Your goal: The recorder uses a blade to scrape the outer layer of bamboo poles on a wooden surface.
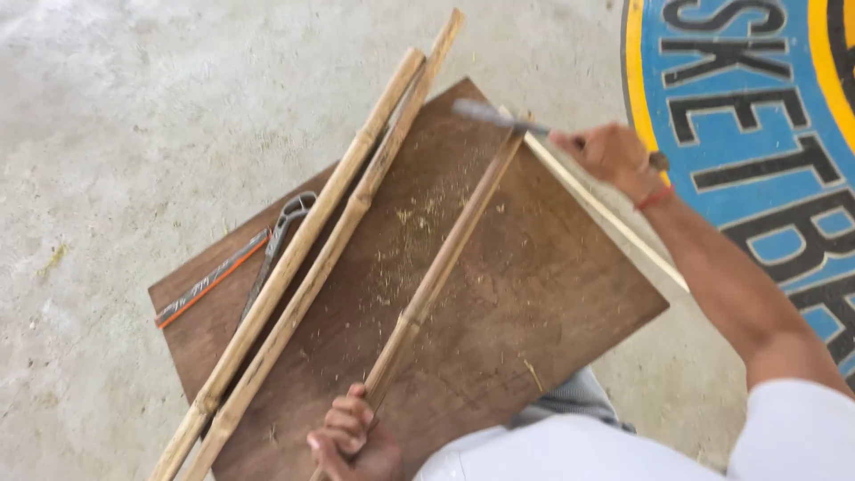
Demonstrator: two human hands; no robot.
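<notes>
Split strip of tan bamboo (443, 258): lies diagonally across the brown rectangular plywood board (552, 294), lower end near the person's body, upper end at the board's far edge. Nodes visible along its length.

Left hand (352, 441): fingers curled tight around the lower end of the strip, holding it against the board.

Right hand (610, 151): closed in a fist around the handle of a metal-bladed knife (490, 114). Blade is blurred; its edge meets the upper tip of the strip. A red band sits on the wrist.

Thin pale bamboo sliver (614, 223): runs from beside the strip's upper tip, under the right hand and forearm, off the board's right edge. Whether it touches the strip cannot be told.

Board surface: fine pale shavings (419, 214) scattered mostly left of the strip.

Two long round bamboo poles (321, 249): side by side and touching, crossing the left part of the board, ends overhanging at both top and bottom.

Left of the poles: a grey metal hand tool with a curved handle (283, 227), partly under the nearer pole, and a narrow grey-and-orange saw blade (209, 281) at the board's left corner.

Board rests on a grey concrete floor (134, 116); a blue, yellow and black painted emblem (757, 80) on the floor at upper right.
</notes>
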